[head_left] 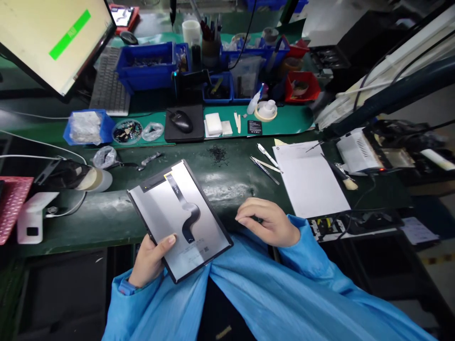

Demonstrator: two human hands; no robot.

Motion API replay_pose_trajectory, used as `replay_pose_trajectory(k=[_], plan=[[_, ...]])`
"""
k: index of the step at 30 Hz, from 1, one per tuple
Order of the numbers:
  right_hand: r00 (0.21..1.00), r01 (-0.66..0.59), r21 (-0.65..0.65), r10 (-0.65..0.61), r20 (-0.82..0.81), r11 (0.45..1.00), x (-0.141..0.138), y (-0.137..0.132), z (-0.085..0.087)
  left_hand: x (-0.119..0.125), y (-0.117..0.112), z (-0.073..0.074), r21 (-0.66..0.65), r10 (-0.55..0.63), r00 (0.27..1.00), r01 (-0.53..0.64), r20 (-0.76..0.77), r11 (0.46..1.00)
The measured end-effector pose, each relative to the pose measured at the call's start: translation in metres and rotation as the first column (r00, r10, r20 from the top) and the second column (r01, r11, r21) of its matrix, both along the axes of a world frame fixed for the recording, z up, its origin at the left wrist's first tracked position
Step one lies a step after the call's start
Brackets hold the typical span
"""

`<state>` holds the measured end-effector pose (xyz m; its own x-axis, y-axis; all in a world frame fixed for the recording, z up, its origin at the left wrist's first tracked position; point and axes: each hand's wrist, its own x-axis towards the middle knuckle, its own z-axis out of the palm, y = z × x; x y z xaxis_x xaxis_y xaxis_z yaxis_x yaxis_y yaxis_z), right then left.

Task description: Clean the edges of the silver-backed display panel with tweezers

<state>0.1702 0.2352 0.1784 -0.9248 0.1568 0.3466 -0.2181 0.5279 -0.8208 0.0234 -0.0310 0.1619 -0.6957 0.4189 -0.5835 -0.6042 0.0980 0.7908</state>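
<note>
My left hand (pixel 152 255) grips a tablet display panel (pixel 149 201) by its lower left edge, thumb on top and fingers underneath. The silver back of the panel faces up, with a dark flex cable (pixel 194 218) curving across it. Tilted, the panel lies partly over the table's front edge and close to my body. To its right, apart from it, my right hand (pixel 268 220) hovers near the table edge. Its fingers are curled, the thumb close to the fingertips, and I see nothing in them.
White paper (pixel 309 177), a pen (pixel 269 157) and tweezers (pixel 265 170) lie right. A brush (pixel 344 177) is farther right. Behind are a mouse (pixel 181 121), blue bins (pixel 145 66) and a red bin (pixel 302 86). A monitor (pixel 53 38) stands back left; a tape roll (pixel 94 179) lies left.
</note>
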Motion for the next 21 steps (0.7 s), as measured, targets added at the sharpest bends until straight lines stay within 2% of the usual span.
replay_pose_trajectory(k=[6, 10, 13, 17, 19, 21], plan=[[1.000, -0.020, -0.040, 0.019, -0.011, 0.999, 0.011, 0.004, 0.011, -0.005, -0.003, -0.002, 0.003, 0.033, 0.999, -0.033, 0.020, 0.999], [1.000, -0.007, -0.060, 0.005, -0.018, 0.998, 0.014, 0.005, 0.011, -0.004, -0.005, -0.005, 0.015, 0.034, 0.999, -0.034, 0.004, 0.999], [0.990, 0.115, -0.030, -0.112, 0.085, 0.993, 0.008, 0.002, 0.004, -0.005, -0.012, -0.016, 0.009, 0.004, 1.000, -0.004, -0.017, 1.000], [0.921, 0.373, -0.057, -0.362, 0.141, 0.926, -0.006, -0.008, -0.007, -0.007, -0.021, -0.030, -0.015, -0.037, 0.998, 0.036, -0.049, 0.999], [0.928, 0.363, -0.121, -0.346, 0.139, 0.924, -0.013, -0.016, -0.010, -0.006, -0.022, -0.030, -0.021, -0.069, 0.996, 0.068, -0.061, 0.997], [0.960, 0.256, -0.173, -0.228, 0.163, 0.951, -0.019, -0.023, -0.013, -0.004, -0.021, -0.026, -0.024, -0.090, 0.992, 0.088, -0.085, 0.996]])
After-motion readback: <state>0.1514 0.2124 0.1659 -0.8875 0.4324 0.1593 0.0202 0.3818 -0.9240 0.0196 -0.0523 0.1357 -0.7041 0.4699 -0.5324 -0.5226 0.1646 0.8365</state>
